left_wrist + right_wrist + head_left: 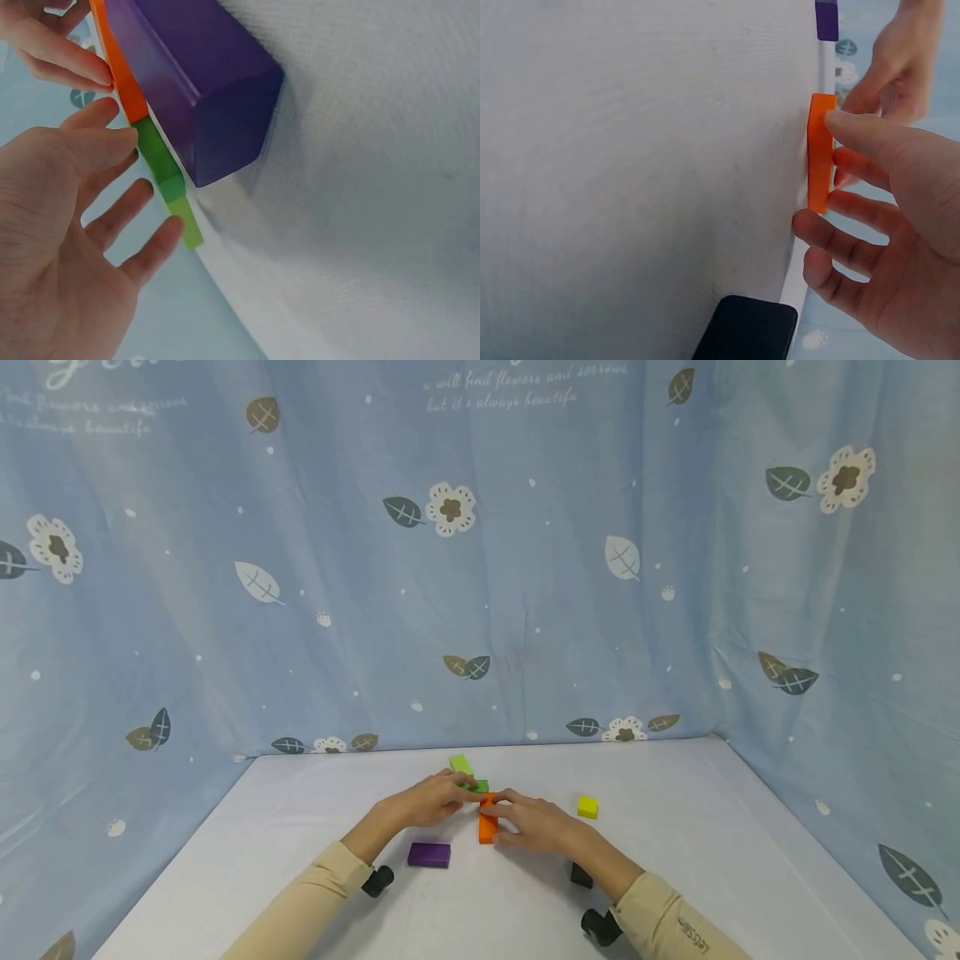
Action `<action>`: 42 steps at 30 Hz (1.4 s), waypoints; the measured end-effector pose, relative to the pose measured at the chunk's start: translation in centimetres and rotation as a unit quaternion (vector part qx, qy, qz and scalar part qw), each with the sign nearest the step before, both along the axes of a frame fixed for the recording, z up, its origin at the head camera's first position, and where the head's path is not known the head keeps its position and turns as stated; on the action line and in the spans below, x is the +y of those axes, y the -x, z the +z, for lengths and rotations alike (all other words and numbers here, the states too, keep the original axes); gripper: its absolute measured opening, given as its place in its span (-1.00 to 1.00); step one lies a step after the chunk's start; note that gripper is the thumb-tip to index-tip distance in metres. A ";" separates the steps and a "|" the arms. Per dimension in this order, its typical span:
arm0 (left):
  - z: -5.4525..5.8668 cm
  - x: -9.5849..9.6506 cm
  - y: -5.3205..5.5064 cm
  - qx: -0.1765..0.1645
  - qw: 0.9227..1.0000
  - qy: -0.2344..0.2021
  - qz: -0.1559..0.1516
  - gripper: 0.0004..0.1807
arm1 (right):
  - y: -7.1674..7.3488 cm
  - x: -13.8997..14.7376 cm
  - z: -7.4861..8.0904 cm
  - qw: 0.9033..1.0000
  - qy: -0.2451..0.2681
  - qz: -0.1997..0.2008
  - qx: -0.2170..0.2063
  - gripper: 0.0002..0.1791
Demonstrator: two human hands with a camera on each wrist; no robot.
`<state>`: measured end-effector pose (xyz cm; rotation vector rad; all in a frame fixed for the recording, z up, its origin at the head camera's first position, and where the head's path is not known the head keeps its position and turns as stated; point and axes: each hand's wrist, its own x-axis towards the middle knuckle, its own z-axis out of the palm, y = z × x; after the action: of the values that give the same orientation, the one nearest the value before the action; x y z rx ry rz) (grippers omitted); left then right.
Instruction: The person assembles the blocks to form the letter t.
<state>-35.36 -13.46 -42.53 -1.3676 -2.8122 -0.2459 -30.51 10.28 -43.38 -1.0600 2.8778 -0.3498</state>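
Nearest us, a smooth black block (581,875) sits partly hidden under the right forearm; if that arm drops or swings, we may knock it. A little farther, the dark purple rectangular block (429,855) lies near the left wrist, where a careless pull back could clip it. Beyond, mid-table (517,906), our right hand (542,824) seems to pinch the long orange block (488,822) between thumb and fingers; an uneven squeeze might twist it. Our left hand (431,800) has its fingers loosely spread by the block's far end; we cannot tell whether they touch it. The small yellow block (587,807) stands well apart, right. Farthest, the green block (481,785) adjoins the orange one, the lime-green block (461,764) just behind: a forward shove could push both askew, and crowded fingertips could collide.
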 end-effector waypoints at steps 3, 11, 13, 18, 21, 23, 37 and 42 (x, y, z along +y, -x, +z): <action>0.0 0.0 -0.1 -0.005 1.000 0.003 -0.004 -0.53 | 0.0 0.1 0.0 1.000 -0.002 0.000 -0.001 -0.42; -0.1 -0.1 -0.2 -0.015 1.000 0.019 0.000 -0.48 | 0.0 0.4 0.0 1.000 0.002 0.007 -0.004 -0.42; -0.1 -0.1 -0.1 -0.017 1.000 0.020 0.001 -0.48 | 0.0 0.5 0.0 1.000 0.005 0.010 -0.005 -0.43; -0.3 -0.1 0.1 -0.015 1.000 0.021 -0.006 -0.50 | 0.0 0.8 0.0 1.000 0.011 0.017 0.004 -0.46; -0.4 -0.2 0.4 -0.013 1.000 0.024 -0.011 -0.52 | -0.1 0.9 0.0 0.999 0.020 0.021 0.013 -0.48; -0.4 -0.1 0.5 -0.013 0.999 0.029 -0.010 -0.55 | -0.2 1.0 0.0 0.999 0.027 0.023 0.016 -0.48; -0.4 -0.1 0.3 -0.063 0.997 0.015 0.034 -0.60 | -1.2 1.2 0.1 0.993 0.121 0.006 0.002 -0.62; -0.4 -0.2 0.5 -0.046 0.999 0.008 0.008 -0.62 | -1.7 0.2 0.2 0.988 0.155 0.001 -0.009 -0.71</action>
<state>-35.89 -13.64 -42.89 -1.3693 -2.9038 -0.2947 -28.81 10.48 -43.22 -1.0904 2.8670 -0.8238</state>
